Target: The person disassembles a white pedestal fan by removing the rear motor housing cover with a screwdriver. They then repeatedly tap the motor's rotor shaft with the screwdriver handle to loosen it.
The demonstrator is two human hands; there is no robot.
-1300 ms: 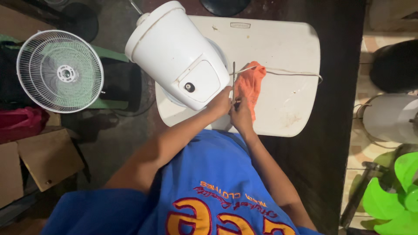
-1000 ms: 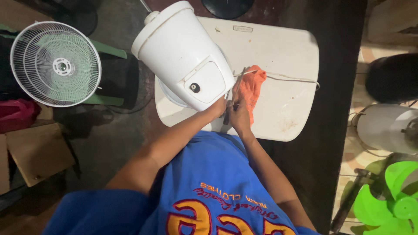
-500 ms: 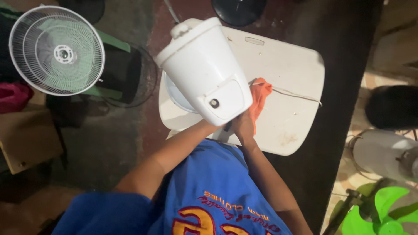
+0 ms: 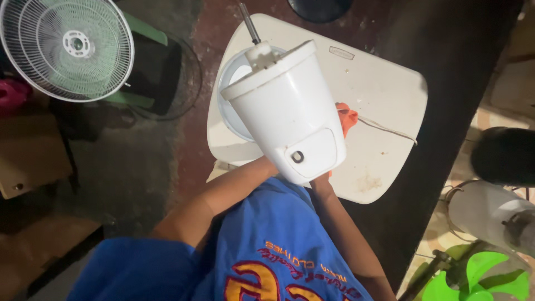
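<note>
White plastic is filling the centre of the view: a fan motor housing (image 4: pixel 287 111) is standing tilted over a white table (image 4: pixel 384 83), with its metal shaft (image 4: pixel 249 23) pointing up and away and its rounded rear end, bearing a small dark knob (image 4: pixel 297 156), facing the camera. Both forearms are reaching in from below and passing under that rear end. The left hand (image 4: pixel 267 164) is lying against the lower left edge of the housing, largely hidden, so whether it is gripping cannot be told. The right hand (image 4: pixel 322 179) is sitting just under the lower right corner, also mostly covered; its grasp cannot be told either. An orange cloth (image 4: pixel 346 117) is showing just beside the housing on the right, with a thin cord (image 4: pixel 387 130) trailing from it across the table. A round white fan guard (image 4: pixel 67 47) is standing well apart at upper left. Green fan blades (image 4: pixel 479 278) are lying at lower right.
</note>
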